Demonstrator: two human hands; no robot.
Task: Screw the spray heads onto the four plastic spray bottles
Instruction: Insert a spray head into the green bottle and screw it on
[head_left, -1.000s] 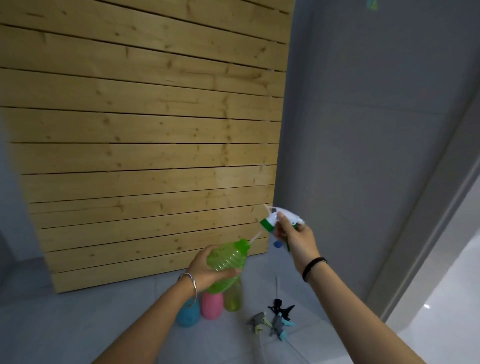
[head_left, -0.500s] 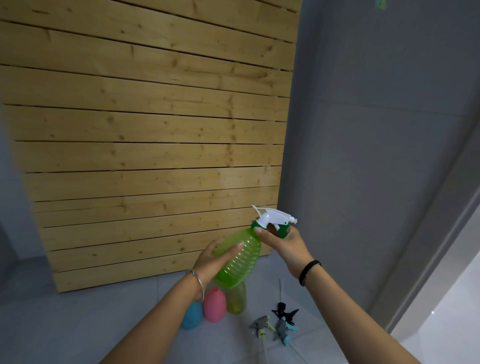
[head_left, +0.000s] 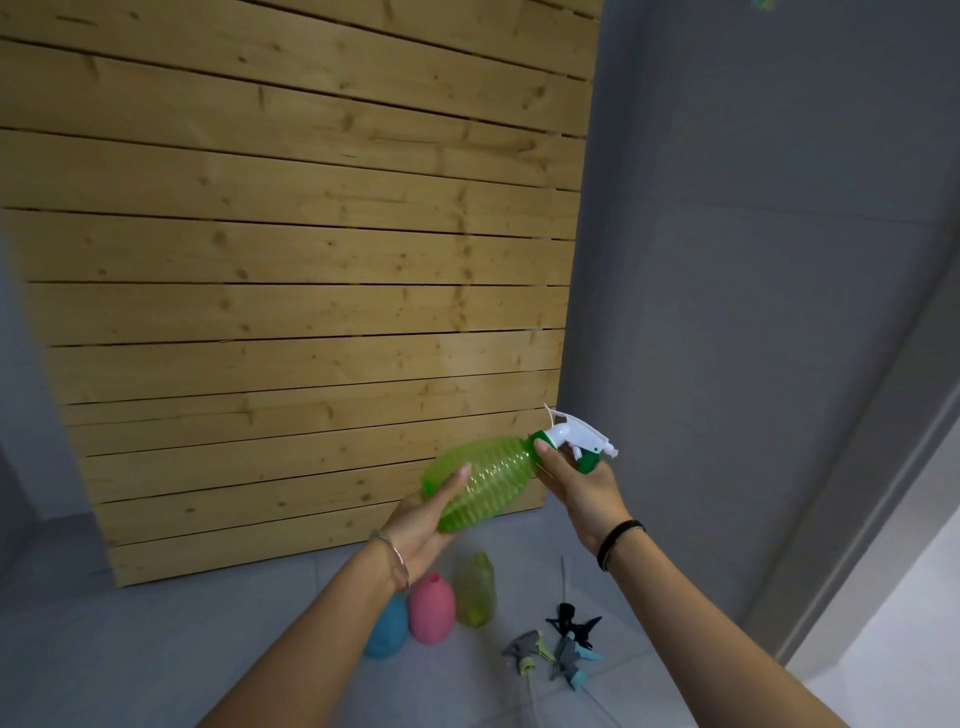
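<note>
A ribbed green bottle is held tilted in mid-air, neck pointing up and right. My left hand cups its base. My right hand grips the dark green collar of a white spray head that sits on the bottle's neck. On the floor below stand a pink bottle, a yellow-green bottle and a blue bottle, partly hidden by my left arm, all without heads. Three loose spray heads lie to their right.
A wooden slat panel leans against the wall behind the bottles. A grey wall rises on the right, with a door frame at the far right. The floor is grey tile.
The white spray head went from held apart from the bottle to seated on its neck. The bottle has tipped further towards level, and my left hand moved down to its base.
</note>
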